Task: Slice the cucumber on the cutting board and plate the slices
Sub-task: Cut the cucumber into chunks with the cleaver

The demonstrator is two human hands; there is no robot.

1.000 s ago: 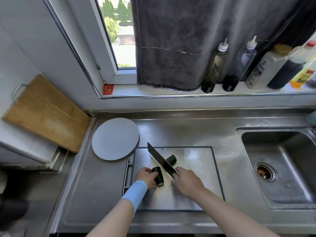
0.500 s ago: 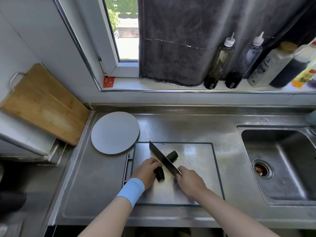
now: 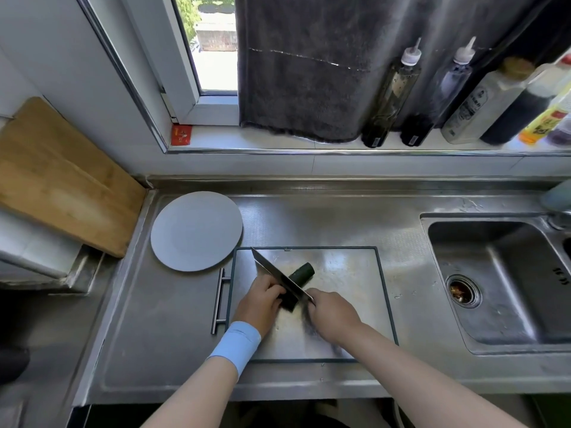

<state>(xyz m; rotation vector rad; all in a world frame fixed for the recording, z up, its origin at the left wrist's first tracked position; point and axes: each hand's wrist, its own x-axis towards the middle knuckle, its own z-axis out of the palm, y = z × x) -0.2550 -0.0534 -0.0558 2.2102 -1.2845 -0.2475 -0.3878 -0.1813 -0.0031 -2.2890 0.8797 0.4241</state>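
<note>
A steel cutting board (image 3: 346, 273) with a dark rim lies on the counter. On it are two dark green cucumber pieces. My left hand (image 3: 261, 304) grips the near cucumber piece (image 3: 289, 301). The far cucumber piece (image 3: 302, 273) lies loose beyond the blade. My right hand (image 3: 333, 315) holds the knife (image 3: 278, 274), whose blade slants between the two pieces, tip toward the board's far left corner. A round grey plate (image 3: 196, 231) with nothing on it sits just left of the board's far corner.
The sink (image 3: 506, 279) with its drain lies to the right. A wooden board (image 3: 61, 180) leans at the left wall. Several sauce bottles (image 3: 389, 97) stand on the windowsill beside a dark hanging towel (image 3: 309, 72). The board's bar handle (image 3: 217, 301) sticks out left.
The view has shifted a little. My left hand has closed further over the near cucumber piece, and the knife blade stays pressed between the two pieces.
</note>
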